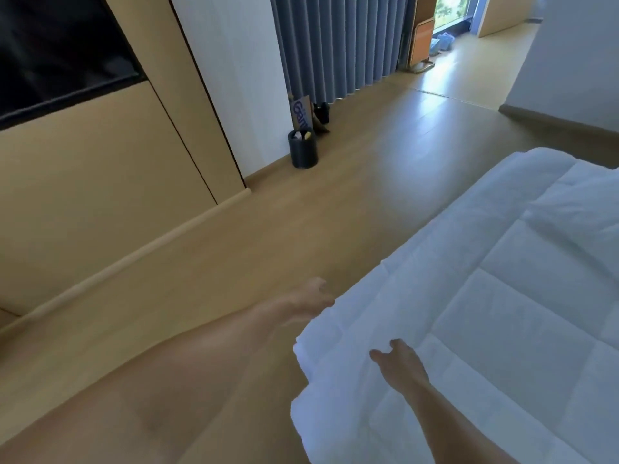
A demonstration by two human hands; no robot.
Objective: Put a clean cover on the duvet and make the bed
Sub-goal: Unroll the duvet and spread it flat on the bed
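Note:
A white quilted duvet [485, 313] lies over the bed on the right, and its near edge hangs toward the floor. My left hand [310, 298] reaches across the floor side and grips the duvet's edge, though motion blur softens the fingers. My right hand [402, 361] sits on top of the duvet close to that edge. Its thumb is spread to the left and its fingers curl down into the fabric, so the tips are hidden. No separate cover can be told apart from the duvet.
Wooden floor [301, 222] runs left of the bed. A small black bin [303, 149] stands by the white wall, with a cardboard sign [299, 113] and grey curtains [338, 45] behind it. A beige cabinet wall [100, 182] fills the left.

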